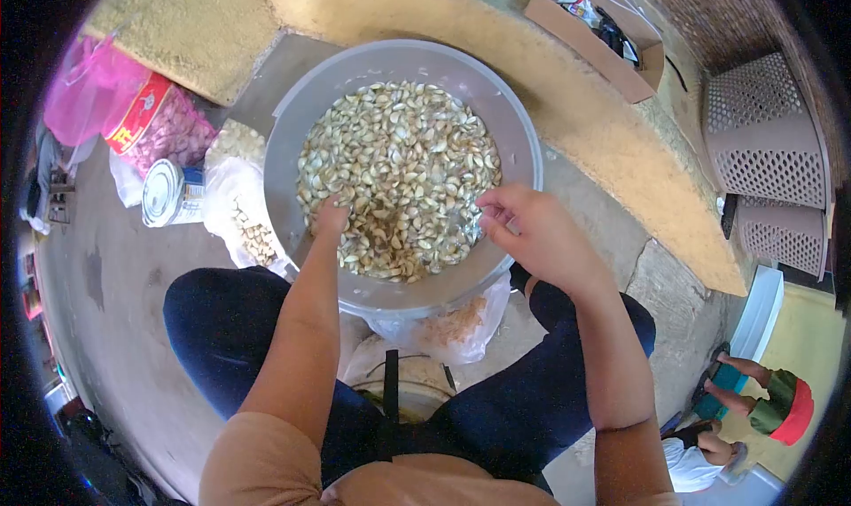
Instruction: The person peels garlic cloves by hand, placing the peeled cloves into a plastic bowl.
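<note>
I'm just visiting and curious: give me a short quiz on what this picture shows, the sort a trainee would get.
1. True or false: the left hand is dipped among the garlic cloves in the grey basin.
2. What lies on the ground to the left of the basin? A) a pink mesh bag B) a kettle C) a broom
3. Which is nearer the tin can, the left hand or the right hand?

Key
1. True.
2. A.
3. The left hand. The right hand is at the basin's opposite rim.
</note>
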`<state>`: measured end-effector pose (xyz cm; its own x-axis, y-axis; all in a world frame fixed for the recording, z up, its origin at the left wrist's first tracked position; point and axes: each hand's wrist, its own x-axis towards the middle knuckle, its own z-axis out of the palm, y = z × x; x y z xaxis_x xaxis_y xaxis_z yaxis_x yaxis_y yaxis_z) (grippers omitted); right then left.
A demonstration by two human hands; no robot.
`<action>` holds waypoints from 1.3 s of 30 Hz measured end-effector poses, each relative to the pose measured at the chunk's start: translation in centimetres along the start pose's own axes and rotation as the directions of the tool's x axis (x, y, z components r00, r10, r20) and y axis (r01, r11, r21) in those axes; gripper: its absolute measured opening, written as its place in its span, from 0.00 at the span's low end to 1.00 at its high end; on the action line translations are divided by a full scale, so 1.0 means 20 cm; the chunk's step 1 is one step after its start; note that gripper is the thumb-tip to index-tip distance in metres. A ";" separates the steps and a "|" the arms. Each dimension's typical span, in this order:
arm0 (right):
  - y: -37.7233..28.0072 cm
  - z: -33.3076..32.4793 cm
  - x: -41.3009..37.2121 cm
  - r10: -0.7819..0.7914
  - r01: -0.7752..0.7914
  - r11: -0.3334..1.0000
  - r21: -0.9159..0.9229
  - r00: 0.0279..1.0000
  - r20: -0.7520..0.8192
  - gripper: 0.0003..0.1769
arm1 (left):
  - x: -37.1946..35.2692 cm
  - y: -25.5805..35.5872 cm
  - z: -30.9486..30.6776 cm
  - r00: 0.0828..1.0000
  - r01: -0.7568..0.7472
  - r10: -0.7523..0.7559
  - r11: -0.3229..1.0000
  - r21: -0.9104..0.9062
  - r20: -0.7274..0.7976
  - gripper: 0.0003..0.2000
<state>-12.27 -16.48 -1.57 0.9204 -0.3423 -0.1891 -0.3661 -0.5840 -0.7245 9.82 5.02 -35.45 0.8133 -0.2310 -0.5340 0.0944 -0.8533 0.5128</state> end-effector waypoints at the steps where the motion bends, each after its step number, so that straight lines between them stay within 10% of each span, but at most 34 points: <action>1: -0.01 -0.01 0.01 0.010 -0.009 1.000 -0.010 1.000 0.024 0.12 | 0.03 -0.01 0.01 0.995 -0.065 0.059 0.994 0.084 0.077 0.28; 12: -0.03 -0.01 0.07 -0.002 0.006 0.998 -0.059 0.997 0.078 0.12 | -0.09 0.01 0.11 0.888 -0.173 -0.067 0.868 0.466 0.454 0.40; 20: -0.02 0.01 0.06 -0.031 0.033 0.999 -0.029 0.996 0.080 0.11 | -0.25 -0.18 0.33 0.777 -0.554 0.247 0.705 0.442 0.579 0.23; 23: -0.02 0.02 0.06 -0.008 0.014 0.998 -0.053 0.994 0.108 0.12 | -0.32 -0.13 0.38 0.745 -0.471 0.228 0.845 0.253 0.627 0.20; 27: 0.01 0.03 0.05 -0.027 0.034 0.998 -0.058 0.993 0.111 0.12 | -0.51 0.18 0.25 0.733 0.042 -0.031 0.999 0.001 0.680 0.12; 32: 0.05 0.02 0.05 0.013 -0.008 0.999 -0.043 0.994 0.104 0.13 | -0.56 0.33 0.21 0.581 0.459 0.310 0.639 -0.617 0.752 0.09; 39: 0.17 0.07 0.06 0.096 -0.095 0.995 -0.016 0.994 0.045 0.15 | -0.80 0.71 -0.11 0.512 0.592 0.546 0.335 -0.733 0.663 0.08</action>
<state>-12.28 -17.84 -5.19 0.8863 -0.3634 -0.2870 -0.4541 -0.5608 -0.6923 -0.67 -2.41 -18.13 0.0872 -0.8940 -0.4396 0.9339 -0.0802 0.3483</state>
